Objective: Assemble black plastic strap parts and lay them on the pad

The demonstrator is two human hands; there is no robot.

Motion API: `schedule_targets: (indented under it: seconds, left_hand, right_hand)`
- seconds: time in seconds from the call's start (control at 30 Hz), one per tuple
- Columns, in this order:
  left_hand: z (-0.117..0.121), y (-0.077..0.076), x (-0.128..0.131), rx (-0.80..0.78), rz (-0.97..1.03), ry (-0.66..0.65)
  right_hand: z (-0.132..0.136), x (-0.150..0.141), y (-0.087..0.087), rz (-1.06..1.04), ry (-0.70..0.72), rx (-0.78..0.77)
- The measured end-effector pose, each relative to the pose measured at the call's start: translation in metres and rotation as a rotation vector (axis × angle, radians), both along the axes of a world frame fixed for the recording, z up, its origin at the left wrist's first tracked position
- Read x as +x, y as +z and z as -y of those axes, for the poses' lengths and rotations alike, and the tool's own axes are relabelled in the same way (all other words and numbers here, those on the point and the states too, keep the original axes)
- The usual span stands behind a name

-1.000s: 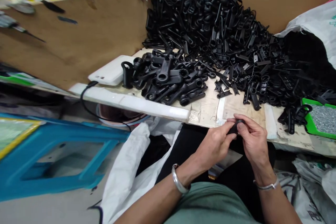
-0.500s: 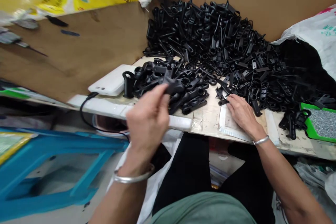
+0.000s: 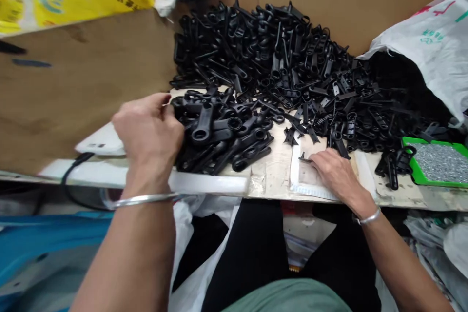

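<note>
Our right hand [image 3: 334, 171] pinches a small strip [image 3: 304, 158] over the bench [image 3: 278, 168]. Our left hand [image 3: 148, 129], blurred, is beside the handles [image 3: 204, 123]; we cannot tell whether it grips anything.

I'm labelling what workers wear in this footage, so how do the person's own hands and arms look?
The left hand and right hand are ungloved, and no sleeve shows on either forearm. Each wrist wears a shiny, silver-coloured bangle: left bangle, right bangle. No rings can be made out.
</note>
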State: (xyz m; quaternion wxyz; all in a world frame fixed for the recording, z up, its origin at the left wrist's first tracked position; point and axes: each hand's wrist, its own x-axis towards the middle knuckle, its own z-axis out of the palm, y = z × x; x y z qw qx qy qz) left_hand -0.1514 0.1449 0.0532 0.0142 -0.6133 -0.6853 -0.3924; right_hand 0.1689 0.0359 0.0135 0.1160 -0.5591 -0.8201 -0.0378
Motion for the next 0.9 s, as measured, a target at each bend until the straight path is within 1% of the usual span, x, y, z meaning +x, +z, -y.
schedule_targets:
  seconds: [0.03,0.07,0.1,0.13,0.17,0.23,0.27,0.3,0.37,0.43,0.5,0.6,0.67,0.7,0.73,0.8,0.9]
  left_hand:
    - [0.005,0.002,0.014,0.065,-0.029,-0.075]
    - [0.011,0.003,0.032,0.134,-0.066,-0.187]
    - [0.017,0.003,0.053,0.196,-0.118,-0.337]
    - [0.023,0.002,0.076,0.223,-0.195,-0.511]
    - [0.029,0.001,0.101,0.221,-0.244,-0.627]
    - [0.038,-0.003,0.151,0.210,-0.319,-0.799]
    - [0.041,-0.006,0.174,0.203,-0.404,-0.951]
    - [0.044,-0.009,0.194,0.200,-0.486,-1.061]
    - [0.046,-0.015,0.225,0.179,-0.592,-1.175]
    - [0.043,-0.020,0.244,0.157,-0.631,-1.201]
    - [0.037,-0.024,0.253,0.146,-0.632,-1.212]
    - [0.030,-0.025,0.253,0.180,-0.604,-1.231]
    - [0.033,-0.024,0.245,0.191,-0.495,-1.225]
    - [0.037,-0.025,0.240,0.168,-0.378,-1.212]
    - [0.043,-0.026,0.234,0.118,-0.217,-1.195]
    - [0.059,-0.030,0.223,-0.075,0.219,-1.161]
    - [0.089,-0.040,0.212,-0.481,0.960,-1.106]
  right_hand:
    - [0.008,0.005,-0.001,-0.067,-0.023,0.018]
    - [0.017,0.010,-0.001,-0.150,-0.054,0.041]
    - [0.026,0.016,-0.002,-0.238,-0.093,0.069]
    - [0.035,0.022,-0.004,-0.322,-0.134,0.095]
    - [0.044,0.028,-0.005,-0.395,-0.177,0.118]
    - [0.061,0.040,-0.007,-0.508,-0.265,0.145]
    - [0.069,0.045,-0.007,-0.552,-0.308,0.155]
    - [0.076,0.049,-0.008,-0.594,-0.348,0.160]
    - [0.090,0.057,-0.009,-0.682,-0.420,0.153]
    - [0.099,0.062,-0.011,-0.791,-0.495,0.123]
    - [0.105,0.066,-0.014,-0.917,-0.568,0.087]
    - [0.107,0.067,-0.019,-1.108,-0.634,0.053]
    - [0.104,0.065,-0.019,-1.240,-0.625,0.042]
    - [0.102,0.063,-0.018,-1.310,-0.611,0.039]
    - [0.099,0.060,-0.016,-1.380,-0.592,0.036]
    - [0.091,0.051,-0.010,-1.497,-0.567,0.046]
    - [0.078,0.033,-0.001,-1.559,-0.543,0.061]
